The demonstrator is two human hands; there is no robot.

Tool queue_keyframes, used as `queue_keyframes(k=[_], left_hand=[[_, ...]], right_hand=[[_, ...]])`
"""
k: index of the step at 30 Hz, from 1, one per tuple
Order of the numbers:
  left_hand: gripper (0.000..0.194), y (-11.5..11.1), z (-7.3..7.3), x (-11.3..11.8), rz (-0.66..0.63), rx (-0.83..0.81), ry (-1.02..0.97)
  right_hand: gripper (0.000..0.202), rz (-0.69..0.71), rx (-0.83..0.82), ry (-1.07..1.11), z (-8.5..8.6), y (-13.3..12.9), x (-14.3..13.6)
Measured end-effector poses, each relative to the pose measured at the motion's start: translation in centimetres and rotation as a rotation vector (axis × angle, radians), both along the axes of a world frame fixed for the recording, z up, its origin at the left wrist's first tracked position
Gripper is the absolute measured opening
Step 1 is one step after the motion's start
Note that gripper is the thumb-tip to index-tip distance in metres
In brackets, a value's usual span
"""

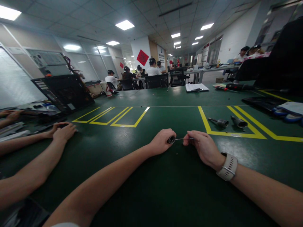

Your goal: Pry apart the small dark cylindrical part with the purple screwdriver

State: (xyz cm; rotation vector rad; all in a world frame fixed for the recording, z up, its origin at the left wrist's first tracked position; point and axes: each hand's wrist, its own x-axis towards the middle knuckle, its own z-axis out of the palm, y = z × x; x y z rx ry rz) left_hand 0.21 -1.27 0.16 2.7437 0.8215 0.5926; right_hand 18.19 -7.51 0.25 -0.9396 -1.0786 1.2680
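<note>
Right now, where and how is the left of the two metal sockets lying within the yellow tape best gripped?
Probably the left socket is best pinched around its thick body, coming from above and the near side. It lies on its side, slim shank pointing left, and the right socket lies close beyond its thick end.

The papers (195, 86) lie on the table (151, 195) beyond the right hand (202, 146).
</note>
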Motion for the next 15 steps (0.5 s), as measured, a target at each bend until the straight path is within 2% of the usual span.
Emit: queue_keyframes(k=[9, 15], left_hand=[[0.009, -0.88, 0.91, 0.31, -0.003, 0.095, 0.141], [0.010, -0.92, 0.94, 0.41, -0.001, 0.140, 0.189]], right_hand=[[0.028, -0.051, -0.019, -0.020, -0.28, 0.23, 0.29], [0.030, -0.125, -0.004, -0.029, -0.08, 0.08, -0.05]])
